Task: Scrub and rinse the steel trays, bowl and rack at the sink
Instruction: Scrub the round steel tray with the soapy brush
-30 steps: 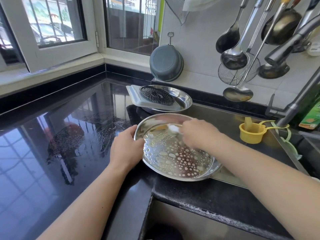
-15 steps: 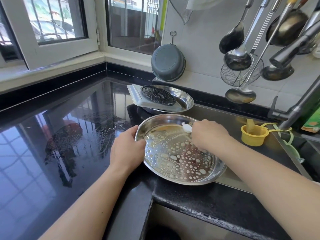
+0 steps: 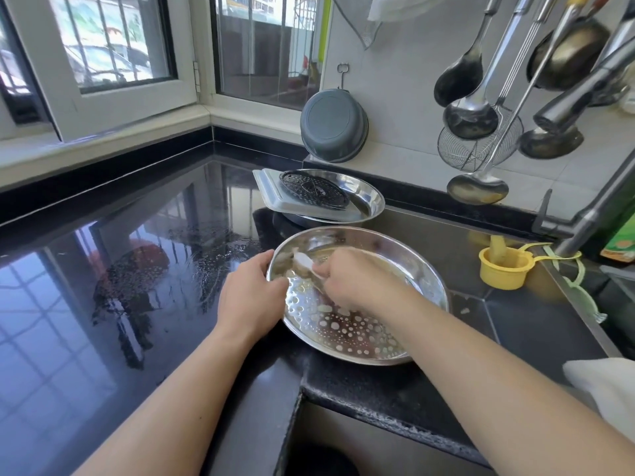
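Both hands work: right hand [image 3: 354, 280], clutching a white scrubber [image 3: 304, 261], has swept leftward across the soapy tray [image 3: 405, 255] toward left hand [image 3: 251, 297] gripping its rim; scrubbing continues.

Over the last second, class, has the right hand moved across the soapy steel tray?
Yes. The right hand has moved left across the round tray, toward the left hand gripping its rim.

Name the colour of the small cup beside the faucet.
Yellow cup, clearest in the head view.
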The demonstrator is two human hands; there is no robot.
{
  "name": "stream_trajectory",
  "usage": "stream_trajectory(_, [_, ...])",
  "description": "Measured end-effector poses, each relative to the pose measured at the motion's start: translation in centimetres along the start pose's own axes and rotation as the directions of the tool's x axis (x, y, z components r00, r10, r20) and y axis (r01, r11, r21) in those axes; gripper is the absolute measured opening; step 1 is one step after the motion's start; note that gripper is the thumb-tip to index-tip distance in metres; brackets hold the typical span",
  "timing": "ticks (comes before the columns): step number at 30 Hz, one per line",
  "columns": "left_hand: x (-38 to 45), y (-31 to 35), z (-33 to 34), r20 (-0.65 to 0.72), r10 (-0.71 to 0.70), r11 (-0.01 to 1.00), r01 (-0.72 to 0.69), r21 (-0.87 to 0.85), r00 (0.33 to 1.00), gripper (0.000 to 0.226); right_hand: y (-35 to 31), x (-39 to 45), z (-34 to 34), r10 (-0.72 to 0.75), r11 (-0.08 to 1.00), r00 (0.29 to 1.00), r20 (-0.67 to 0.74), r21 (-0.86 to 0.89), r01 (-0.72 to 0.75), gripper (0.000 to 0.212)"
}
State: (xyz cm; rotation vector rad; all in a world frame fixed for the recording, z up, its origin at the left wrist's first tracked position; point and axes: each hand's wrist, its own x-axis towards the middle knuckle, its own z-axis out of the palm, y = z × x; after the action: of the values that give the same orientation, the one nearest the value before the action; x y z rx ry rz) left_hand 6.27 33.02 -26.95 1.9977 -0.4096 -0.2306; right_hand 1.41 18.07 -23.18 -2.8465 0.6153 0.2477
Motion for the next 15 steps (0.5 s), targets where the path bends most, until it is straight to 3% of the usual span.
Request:
stream_trajectory(2, [0.0,0.0,0.2,0.007,0.012,1.000,-0.012,0.006,1.000,0.038,0.7,-0.4,-0.1,-0.011,1.000,1.000,0.013,0.002,0.011,0.044])
stream_trajectory(5, [0.1,-0.1,0.4,0.018,0.037,0.999,-0.037,0.014,0.999,0.035,2.8,0.5,-1.1,0.127,0.979,0.984,-0.123,-0.145,-0.144,0.037])
stream_trajectory(8, [0.3,-0.4,0.5,-0.003,0.051,0.998,-0.051,0.021,0.999,0.035,3.1,0.4,-1.5,0.222,0.961,0.955,-0.197,-0.121,-0.248,0.029])
stream_trajectory(11, [0.5,-0.7,0.4,0.000,0.053,0.998,-0.053,0.016,0.999,0.038,1.1,0.7,-0.3,0.120,0.977,0.971,-0.205,-0.151,-0.153,0.030])
stream_trajectory(15, [0.6,-0.9,0.2,-0.022,0.050,0.999,-0.050,-0.004,0.998,0.027,-0.6,0.8,0.4,0.016,0.999,1.000,-0.012,-0.044,-0.016,0.037])
